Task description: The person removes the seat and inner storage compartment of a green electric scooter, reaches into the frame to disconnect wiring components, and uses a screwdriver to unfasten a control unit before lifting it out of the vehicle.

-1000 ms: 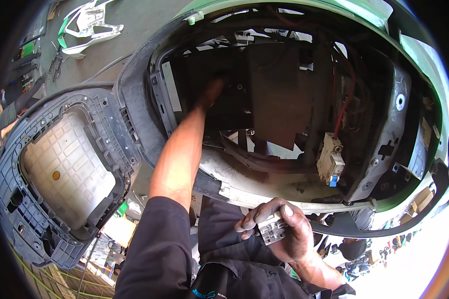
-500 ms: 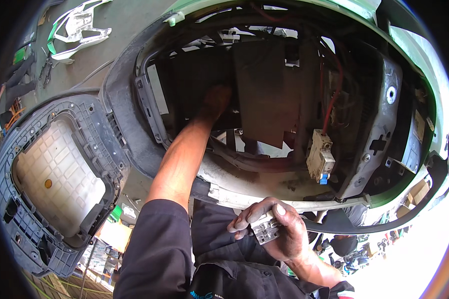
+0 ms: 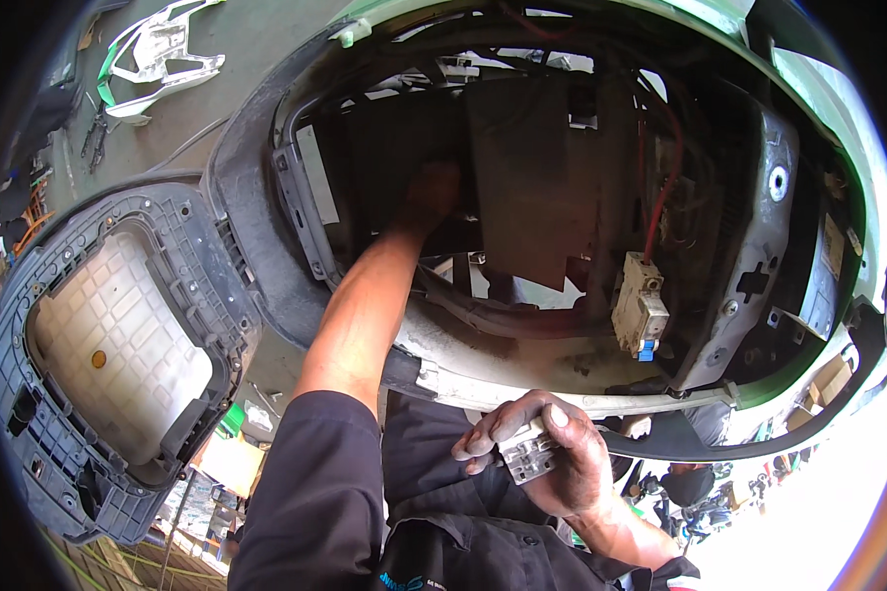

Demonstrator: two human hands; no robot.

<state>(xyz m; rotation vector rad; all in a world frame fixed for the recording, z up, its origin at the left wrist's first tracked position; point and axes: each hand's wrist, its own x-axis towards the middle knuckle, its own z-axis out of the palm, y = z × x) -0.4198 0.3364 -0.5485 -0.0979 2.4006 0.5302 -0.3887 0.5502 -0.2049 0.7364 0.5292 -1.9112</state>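
Note:
My left arm reaches into the dark cavity of a scooter-like body, and my left hand [image 3: 434, 192] lies deep in shadow beside a dark brown panel [image 3: 522, 187]. Its fingers are too dim to make out. Just outside the cavity's near rim [image 3: 581, 402], my right hand [image 3: 572, 453] is closed around a small grey-white block with slots [image 3: 530, 458], which looks like a circuit breaker. The fingers cover part of it. A dirty white circuit breaker [image 3: 639, 310] with a blue lever hangs in the cavity on a red wire [image 3: 663, 202], apart from both hands.
An opened seat lid [image 3: 118, 345] hangs at the left, its pale inner side up. A metal bracket [image 3: 749, 266] crosses the cavity's right side. On the floor at the far left lies a white and green body part [image 3: 163, 59]. Cluttered parts [image 3: 715, 492] lie at the lower right.
The whole view has shifted very slightly. My left arm stays in the cavity, and my right hand keeps its hold on the grey-white block.

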